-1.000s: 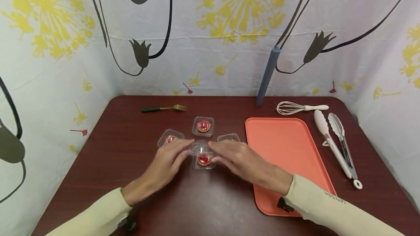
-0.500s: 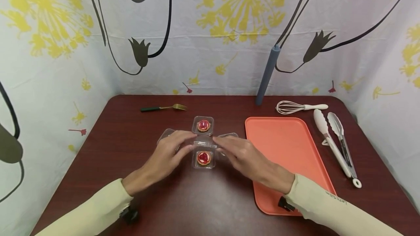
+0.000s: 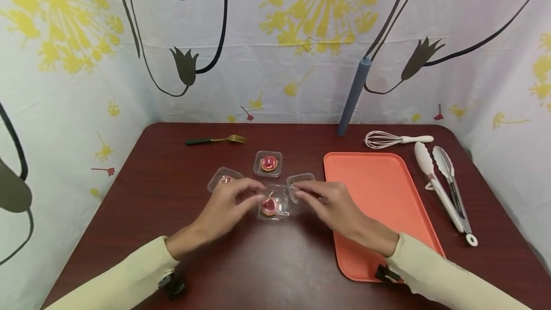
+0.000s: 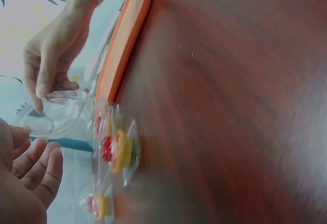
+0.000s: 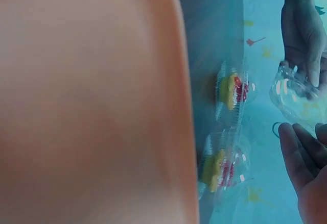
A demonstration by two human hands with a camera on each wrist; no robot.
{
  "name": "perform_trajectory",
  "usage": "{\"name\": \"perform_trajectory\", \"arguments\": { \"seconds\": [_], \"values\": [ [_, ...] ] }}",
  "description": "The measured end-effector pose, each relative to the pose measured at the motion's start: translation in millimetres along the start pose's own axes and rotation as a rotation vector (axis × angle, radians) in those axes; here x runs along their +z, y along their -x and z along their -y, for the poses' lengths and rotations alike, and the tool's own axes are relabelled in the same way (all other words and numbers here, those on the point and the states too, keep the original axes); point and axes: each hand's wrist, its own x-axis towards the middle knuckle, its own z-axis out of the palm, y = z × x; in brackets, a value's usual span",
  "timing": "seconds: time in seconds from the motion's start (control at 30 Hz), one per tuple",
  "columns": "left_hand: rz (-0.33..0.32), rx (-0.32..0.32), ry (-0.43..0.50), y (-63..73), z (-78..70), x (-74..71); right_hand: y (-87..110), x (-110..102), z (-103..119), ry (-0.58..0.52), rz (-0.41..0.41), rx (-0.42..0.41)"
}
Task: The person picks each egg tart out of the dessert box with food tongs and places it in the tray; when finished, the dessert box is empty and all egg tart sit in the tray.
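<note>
Both hands hold a clear plastic domed lid (image 3: 280,191) by its opposite edges, raised above a small red-topped tart (image 3: 269,206) in a clear container. My left hand (image 3: 224,208) pinches the lid's left edge between thumb and fingers. At its right edge, my right hand (image 3: 337,208) pinches it too. In the left wrist view the tilted lid (image 4: 61,117) hangs between both hands; the right wrist view shows the lid (image 5: 296,99) likewise. More tarts in clear containers stand around: one behind (image 3: 269,163), one left (image 3: 225,177); the right container (image 3: 302,178) is partly covered by my right hand.
An orange tray (image 3: 374,185) lies right of the containers, under my right forearm. Tongs (image 3: 443,190) lie beyond it, with a whisk (image 3: 391,140) at the back right. A green-handled fork (image 3: 215,140) lies at the back left. A blue stick (image 3: 354,97) leans on the wall.
The lid, earlier held with its edge toward the head camera behind the tart, has come nearer and now overlaps the tart in view. Both hands have shifted slightly right; the left container shows again.
</note>
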Motion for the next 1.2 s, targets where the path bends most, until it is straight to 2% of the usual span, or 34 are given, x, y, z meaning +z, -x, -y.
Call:
{"name": "perform_trajectory", "arguments": {
  "seconds": [0.1, 0.27, 0.4, 0.67, 0.97, 1.2],
  "values": [
    [0.043, -0.068, 0.071, 3.1, -0.7, 6.4, 5.5, -1.5, -0.8, -0.005, 0.015, 0.041],
    [0.128, -0.237, 0.216, 3.8, -5.1, 14.8, 14.8, -5.8, 0.3, -0.054, 0.067, 0.127],
    [0.159, -0.302, 0.267, 1.9, -6.3, 21.1, 20.4, -11.3, 3.2, -0.116, 0.108, 0.217],
    [0.216, -0.35, 0.323, 3.2, -6.0, 30.5, 28.7, -19.7, 10.1, -0.149, 0.187, 0.36],
    [0.29, -0.321, 0.321, 3.5, -6.5, 37.7, 37.0, -21.8, 11.8, -0.166, 0.268, 0.483],
    [0.305, -0.322, 0.274, -0.4, -5.1, 42.3, 39.4, -21.4, 6.2, -0.116, 0.31, 0.532]
  ]
}}
